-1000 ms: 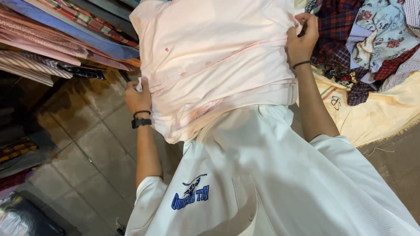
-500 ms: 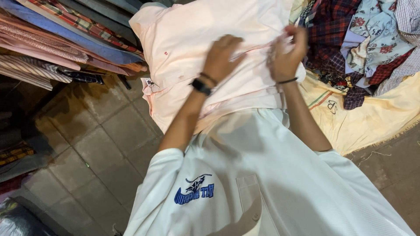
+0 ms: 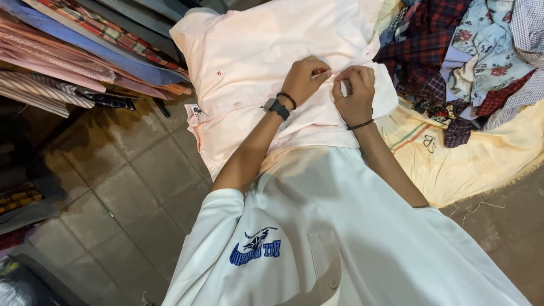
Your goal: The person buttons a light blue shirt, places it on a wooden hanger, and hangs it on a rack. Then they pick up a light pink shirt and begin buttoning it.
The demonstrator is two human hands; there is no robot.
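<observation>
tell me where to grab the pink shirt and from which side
Probably at the front edge running across the middle of the pink shirt, coming from above. The shirt lies flat and spread out, so that raised strip is the easiest part to pinch. Both hands, the left hand and the right hand, already pinch the cloth there, side by side.

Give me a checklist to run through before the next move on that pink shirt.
1. Both hands on the pink shirt: ok; left hand and right hand meet at its middle.
2. Fingers pinching fabric: ok, both pinch a fold.
3. Whether they work a button: cannot tell, hidden by the fingers.
4. Shirt spread flat: not ok, its lower edge hangs over the tiled floor.
5. Pile of patterned clothes clear of the shirt: not ok, it touches the right side.
</observation>
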